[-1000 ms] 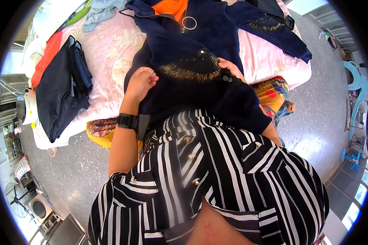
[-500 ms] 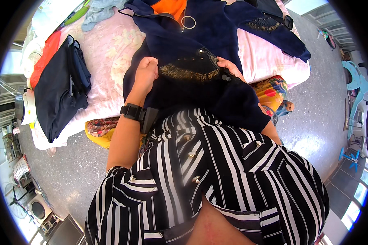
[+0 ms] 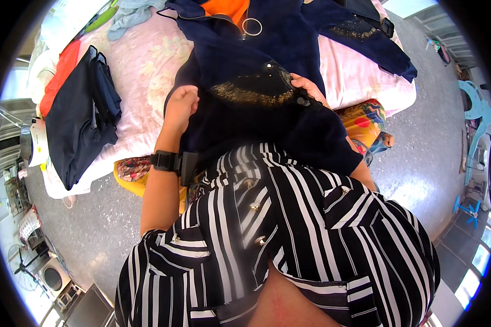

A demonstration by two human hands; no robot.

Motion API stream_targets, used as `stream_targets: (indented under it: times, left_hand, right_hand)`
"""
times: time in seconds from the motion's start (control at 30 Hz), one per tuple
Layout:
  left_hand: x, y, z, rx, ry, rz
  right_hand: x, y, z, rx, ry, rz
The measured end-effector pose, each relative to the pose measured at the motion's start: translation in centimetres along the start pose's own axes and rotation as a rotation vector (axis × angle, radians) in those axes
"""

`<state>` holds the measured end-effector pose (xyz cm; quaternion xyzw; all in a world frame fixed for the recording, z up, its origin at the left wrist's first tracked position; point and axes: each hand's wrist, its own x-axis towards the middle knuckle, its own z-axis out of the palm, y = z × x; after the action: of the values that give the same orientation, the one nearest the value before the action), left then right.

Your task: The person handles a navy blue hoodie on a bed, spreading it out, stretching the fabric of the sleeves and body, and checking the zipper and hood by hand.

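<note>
A navy zip-neck top [image 3: 240, 128] with an orange lining [image 3: 227, 11] and a ring zipper pull [image 3: 252, 26] lies over the bed edge and my lap. On its front is a curved black and gold sparkly patch [image 3: 255, 94]. My right hand [image 3: 307, 87] pinches the cloth at the patch's right end; navy fabric covers part of that forearm. At the garment's left edge my left hand [image 3: 183, 105] is closed in a fist, apart from the patch. Whatever its fingers hold is hidden. A black strapped device [image 3: 172, 162] sits on my left wrist.
The bed has a pink floral cover [image 3: 147, 82]. Folded dark trousers [image 3: 79, 122] lie at its left, beside a red cloth [image 3: 63, 79] and a grey-blue cloth [image 3: 130, 19]. Light blue hangers [image 3: 477, 109] are at the far right above the grey floor [image 3: 420, 147].
My left fist has moved left and a little nearer to me, away from the gold patch. My right hand stays at the patch, almost still.
</note>
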<state>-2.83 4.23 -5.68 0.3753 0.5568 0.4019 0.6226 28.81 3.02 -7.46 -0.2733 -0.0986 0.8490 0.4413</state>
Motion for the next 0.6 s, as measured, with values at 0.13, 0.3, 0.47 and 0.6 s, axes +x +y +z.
stream_targets:
  times: [0.13,0.3,0.47,0.6]
  left_hand:
    - [-0.2,-0.8,-0.4,0.510,0.013,0.173]
    - [0.1,-0.9,0.4,0.859,-0.039,0.415]
    - [-0.8,-0.8,-0.4,0.399,0.046,0.128]
    - [0.0,-1.1,0.2,0.552,0.162,0.382]
  right_hand:
    - [-0.1,-0.1,0.7,-0.017,-0.047,0.008]
    - [-0.1,0.2,-0.5,0.029,0.036,-0.016]
    - [-0.5,-0.1,1.6,0.000,-0.039,0.026]
    - [-0.8,-0.4,2.8,-0.086,-0.063,0.000]
